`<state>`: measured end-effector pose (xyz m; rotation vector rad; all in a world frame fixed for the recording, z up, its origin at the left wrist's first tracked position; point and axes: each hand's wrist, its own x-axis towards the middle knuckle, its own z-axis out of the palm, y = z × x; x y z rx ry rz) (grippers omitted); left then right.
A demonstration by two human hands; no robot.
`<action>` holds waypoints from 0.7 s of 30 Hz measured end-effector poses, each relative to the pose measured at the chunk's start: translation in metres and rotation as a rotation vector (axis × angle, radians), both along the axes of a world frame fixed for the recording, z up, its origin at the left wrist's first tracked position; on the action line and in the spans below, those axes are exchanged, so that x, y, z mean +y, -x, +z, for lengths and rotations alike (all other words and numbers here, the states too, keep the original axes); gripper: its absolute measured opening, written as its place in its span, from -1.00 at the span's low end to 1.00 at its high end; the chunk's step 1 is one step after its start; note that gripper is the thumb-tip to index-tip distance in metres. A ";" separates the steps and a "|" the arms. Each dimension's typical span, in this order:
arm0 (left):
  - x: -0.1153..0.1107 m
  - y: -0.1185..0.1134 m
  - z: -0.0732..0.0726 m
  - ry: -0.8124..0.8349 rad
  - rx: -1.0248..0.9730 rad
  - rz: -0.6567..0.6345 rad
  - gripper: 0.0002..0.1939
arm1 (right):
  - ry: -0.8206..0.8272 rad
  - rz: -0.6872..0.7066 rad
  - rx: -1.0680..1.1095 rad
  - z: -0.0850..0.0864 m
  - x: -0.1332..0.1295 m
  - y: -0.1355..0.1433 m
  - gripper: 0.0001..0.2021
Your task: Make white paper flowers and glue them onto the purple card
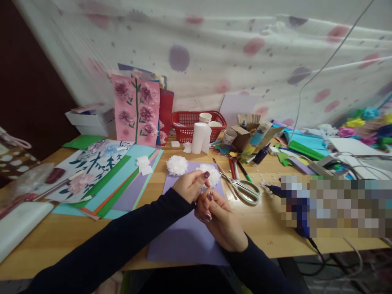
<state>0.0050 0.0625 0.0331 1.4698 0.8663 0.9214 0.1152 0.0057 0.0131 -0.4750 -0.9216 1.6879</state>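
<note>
Above a purple paper sheet (pixel 180 243), my left hand (pixel 190 184) and my right hand (pixel 223 220) meet with their fingers closed. Both pinch at the same spot, and whatever lies between the fingertips is hidden or too small to name. A white paper flower (pixel 177 165) sits at the sheet's far left corner. Another white paper flower (pixel 213 173) lies just beyond my fingers, partly covered by my left hand. To the right of my hands are scissors (pixel 249 192) with pale handles, their blades pointing away to the left.
A dark blue glue gun (pixel 273 189) lies at right, partly blurred out. Behind stand a white paper roll (pixel 200 138), a red basket (pixel 183 132) with paper cups, and a cardboard box (pixel 241 139). Coloured sheets (pixel 113 190) cover the left side; a pink flower picture (pixel 136 110) leans behind.
</note>
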 end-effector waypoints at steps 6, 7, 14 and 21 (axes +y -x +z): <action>-0.001 0.009 0.000 0.191 0.121 -0.221 -0.38 | -0.073 0.017 -0.175 -0.001 0.002 -0.017 -0.67; -0.002 0.010 0.000 0.259 0.139 -0.273 -0.40 | -0.082 0.026 -0.200 -0.002 0.002 -0.018 -0.66; -0.008 0.003 -0.006 0.153 0.155 -0.076 -0.49 | -0.114 -0.001 -0.268 -0.001 0.005 -0.014 -0.65; 0.010 0.041 0.020 -0.021 0.020 0.245 -0.72 | -0.010 -0.120 -0.369 -0.003 0.003 -0.038 -0.64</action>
